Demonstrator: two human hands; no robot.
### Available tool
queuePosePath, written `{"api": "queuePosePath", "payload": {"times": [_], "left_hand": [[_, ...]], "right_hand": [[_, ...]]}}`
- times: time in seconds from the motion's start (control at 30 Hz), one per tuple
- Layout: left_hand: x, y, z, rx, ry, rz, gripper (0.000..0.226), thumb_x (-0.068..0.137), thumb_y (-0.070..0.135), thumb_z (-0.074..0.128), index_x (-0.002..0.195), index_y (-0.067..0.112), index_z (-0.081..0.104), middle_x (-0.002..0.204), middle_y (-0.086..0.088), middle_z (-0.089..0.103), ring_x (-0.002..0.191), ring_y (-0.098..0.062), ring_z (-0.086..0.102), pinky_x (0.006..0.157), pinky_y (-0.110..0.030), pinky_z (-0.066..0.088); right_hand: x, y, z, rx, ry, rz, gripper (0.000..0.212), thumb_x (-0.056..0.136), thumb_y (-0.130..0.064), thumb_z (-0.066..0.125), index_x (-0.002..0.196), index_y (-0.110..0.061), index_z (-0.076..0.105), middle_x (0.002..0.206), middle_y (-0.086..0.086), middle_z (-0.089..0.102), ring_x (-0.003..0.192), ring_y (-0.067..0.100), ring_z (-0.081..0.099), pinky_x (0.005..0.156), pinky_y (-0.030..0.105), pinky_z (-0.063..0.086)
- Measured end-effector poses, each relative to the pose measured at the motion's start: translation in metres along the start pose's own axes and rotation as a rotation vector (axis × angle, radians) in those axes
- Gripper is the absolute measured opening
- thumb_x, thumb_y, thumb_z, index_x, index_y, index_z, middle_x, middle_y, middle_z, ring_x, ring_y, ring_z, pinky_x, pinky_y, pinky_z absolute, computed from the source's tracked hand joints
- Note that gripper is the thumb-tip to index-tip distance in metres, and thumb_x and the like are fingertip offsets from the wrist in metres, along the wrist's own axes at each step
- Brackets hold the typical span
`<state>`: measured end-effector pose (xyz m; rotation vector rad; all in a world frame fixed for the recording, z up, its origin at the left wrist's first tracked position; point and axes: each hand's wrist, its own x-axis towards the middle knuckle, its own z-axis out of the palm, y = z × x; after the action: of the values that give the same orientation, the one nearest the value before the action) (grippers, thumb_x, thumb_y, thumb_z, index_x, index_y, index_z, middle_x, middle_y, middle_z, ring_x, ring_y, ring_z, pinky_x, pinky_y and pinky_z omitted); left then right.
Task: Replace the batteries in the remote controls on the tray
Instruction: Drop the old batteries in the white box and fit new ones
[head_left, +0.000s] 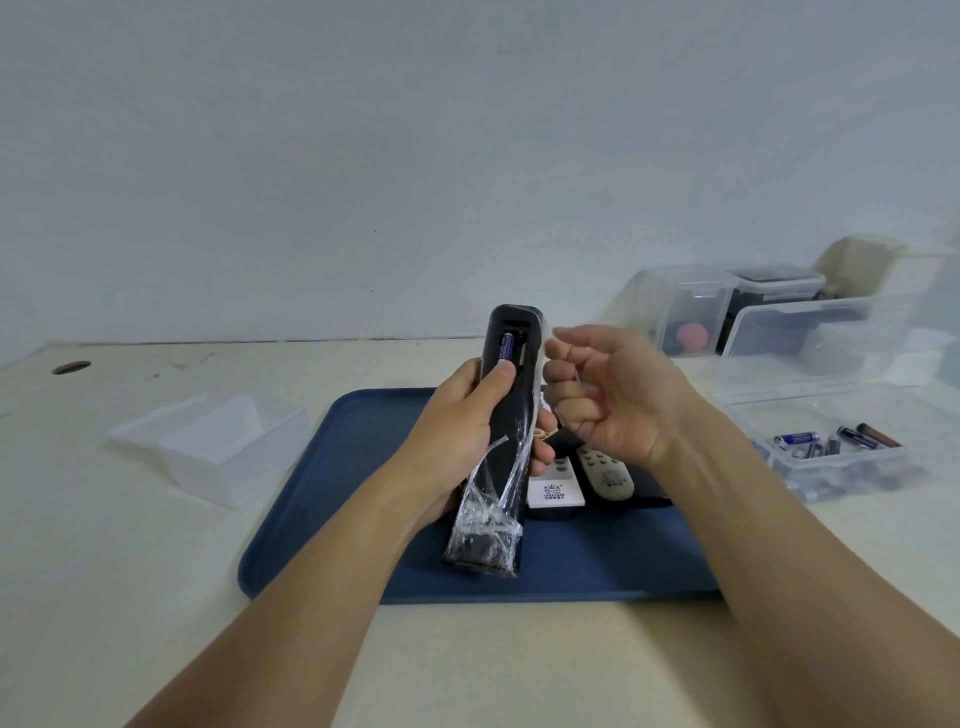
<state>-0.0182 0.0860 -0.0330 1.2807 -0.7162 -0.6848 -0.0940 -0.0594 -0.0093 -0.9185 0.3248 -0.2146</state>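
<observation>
My left hand (467, 431) grips a long black remote (506, 415) wrapped in clear plastic, held upright above the blue tray (322, 493) with its back facing me. Its battery bay is uncovered at the top and a purple battery (506, 348) lies in it, with my left thumb just below that battery. My right hand (608, 395) hovers to the right of the remote's top, fingers loosely curled, with nothing visible in it. Two more remotes lie on the tray under my hands: a white one (555, 486) and a grey one (605, 470).
A clear box (836, 452) holding several loose batteries sits right of the tray. Behind it stand larger clear storage boxes (789, 332). An empty clear plastic container (218, 441) lies left of the tray. A round hole (71, 367) marks the table at far left.
</observation>
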Motion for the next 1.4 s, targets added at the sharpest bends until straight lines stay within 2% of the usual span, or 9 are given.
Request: {"api": "queuePosePath", "payload": {"times": [0.2,0.43,0.53,0.63,0.77,0.87,1.0,1.2,1.4], "left_hand": [[-0.0008,0.0027,-0.0019,0.048,0.063,0.031,0.027,0.109,0.029,0.043,0.121,0.006,0.052,0.075,-0.019,0.071,0.052,-0.028,0.063,0.049,-0.033,0.055],[0.0011,0.0045,-0.0047,0.105,0.127,0.038,0.025,0.109,0.029,0.040,0.118,0.010,0.053,0.073,-0.019,0.072,0.053,-0.029,0.065,0.050,-0.033,0.056],[0.0002,0.0056,-0.0041,0.093,0.120,0.027,0.022,0.109,0.028,0.041,0.116,0.011,0.054,0.073,-0.020,0.071,0.053,-0.030,0.064,0.049,-0.034,0.055],[-0.0018,0.0070,-0.0016,0.097,0.098,0.040,0.020,0.108,0.028,0.043,0.115,0.014,0.055,0.074,-0.022,0.071,0.054,-0.033,0.065,0.048,-0.034,0.056],[-0.0037,0.0071,-0.0003,0.160,0.067,0.081,0.019,0.108,0.028,0.043,0.114,0.015,0.054,0.075,-0.022,0.072,0.054,-0.035,0.067,0.049,-0.036,0.056],[-0.0039,0.0071,-0.0008,0.200,0.082,0.118,0.018,0.109,0.024,0.041,0.116,0.015,0.055,0.082,-0.027,0.071,0.056,-0.034,0.068,0.047,-0.035,0.056],[-0.0041,0.0084,-0.0031,0.200,0.107,0.156,0.018,0.109,0.021,0.042,0.113,0.015,0.058,0.080,-0.024,0.070,0.052,-0.024,0.067,0.045,-0.028,0.053],[-0.0037,0.0091,-0.0031,0.121,0.105,0.149,0.020,0.108,0.025,0.041,0.114,0.015,0.058,0.078,-0.025,0.066,0.051,-0.025,0.065,0.045,-0.030,0.052],[-0.0008,0.0066,-0.0033,-0.009,0.030,0.043,0.064,0.107,0.050,0.022,0.114,-0.002,0.059,0.074,-0.025,0.065,0.055,-0.034,0.061,0.050,-0.032,0.053]], "right_hand": [[-0.0029,-0.0045,0.0004,0.003,-0.064,-0.124,0.044,0.081,-0.004,0.036,0.119,0.005,0.058,0.082,0.014,0.064,0.055,0.011,0.035,0.041,0.018,0.030],[-0.0055,-0.0074,-0.0027,-0.147,-0.177,-0.259,0.027,0.099,0.004,0.045,0.124,0.004,0.057,0.119,0.017,0.071,0.075,0.011,0.065,0.060,0.015,0.052],[-0.0059,-0.0055,-0.0017,-0.270,-0.105,-0.323,0.018,0.085,-0.006,0.065,0.103,-0.004,0.065,0.106,0.016,0.075,0.066,0.009,0.067,0.053,0.012,0.052],[-0.0065,-0.0050,-0.0014,-0.390,0.001,-0.412,0.011,0.076,-0.013,0.073,0.084,-0.006,0.071,0.088,0.015,0.075,0.054,0.005,0.057,0.046,0.011,0.045],[-0.0042,-0.0078,-0.0036,-0.212,-0.049,-0.402,0.016,0.094,-0.007,0.060,0.100,0.000,0.073,0.084,0.009,0.072,0.065,0.006,0.061,0.058,0.012,0.052],[-0.0062,-0.0088,-0.0036,-0.077,-0.146,-0.331,0.025,0.089,0.003,0.056,0.109,0.002,0.071,0.090,0.010,0.073,0.078,0.011,0.067,0.070,0.014,0.056],[-0.0062,-0.0055,-0.0018,-0.039,-0.139,-0.304,0.039,0.077,0.001,0.066,0.115,-0.005,0.063,0.087,0.012,0.071,0.073,0.014,0.065,0.059,0.014,0.054],[-0.0031,-0.0049,-0.0015,-0.198,-0.035,-0.461,0.035,0.071,-0.006,0.073,0.106,-0.008,0.065,0.096,0.010,0.077,0.072,0.009,0.067,0.069,0.016,0.055],[-0.0020,-0.0019,0.0007,-0.419,0.045,-0.660,0.025,0.077,-0.017,0.076,0.098,-0.011,0.063,0.091,0.016,0.077,0.069,0.014,0.063,0.070,0.025,0.051]]}}
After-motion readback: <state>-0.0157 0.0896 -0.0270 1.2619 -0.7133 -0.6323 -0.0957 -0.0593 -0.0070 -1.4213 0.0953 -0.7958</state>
